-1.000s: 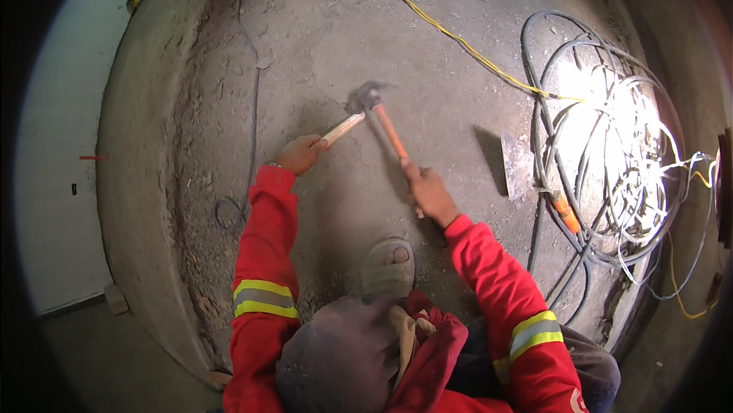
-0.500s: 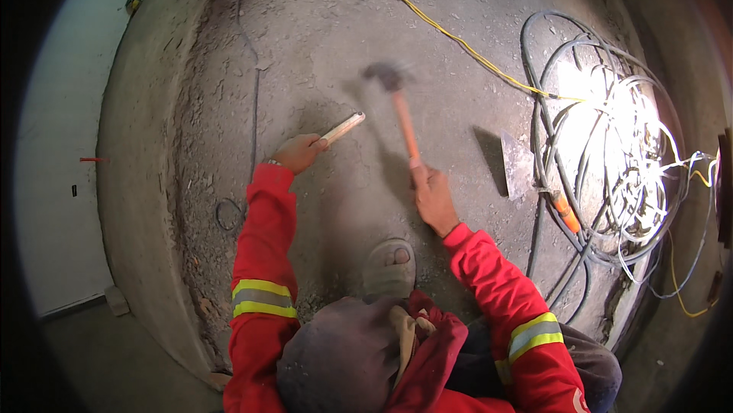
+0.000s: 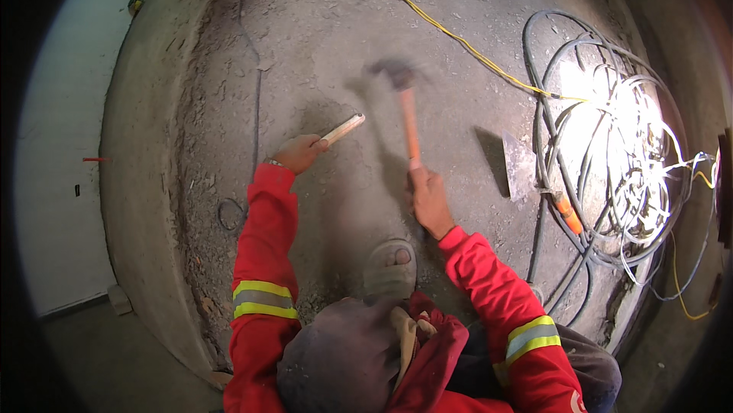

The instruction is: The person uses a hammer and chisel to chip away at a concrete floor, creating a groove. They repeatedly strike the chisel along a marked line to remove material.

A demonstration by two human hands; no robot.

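My left hand (image 3: 299, 154) is closed around a short pale stick (image 3: 343, 130), which looks wooden and has a dark spot at its far end. The stick points away and to the right, tilted over the concrete floor. My right hand (image 3: 430, 201) grips the orange handle of a hammer (image 3: 408, 123). Motion smears the hammer's dark head (image 3: 400, 72), which is beyond and to the right of the stick's tip, apart from it.
A trowel (image 3: 519, 166) with an orange handle lies right of my right hand. Beyond it, coiled dark and white cables (image 3: 611, 161) sit under bright light. A yellow cord (image 3: 427, 20) crosses the rubble-strewn floor (image 3: 321, 39). My sandalled foot (image 3: 390, 264) is between my arms.
The hammer and my right hand have shifted slightly; the hammer head is a little farther right and still blurred. My left hand and the stick stay nearly in place.
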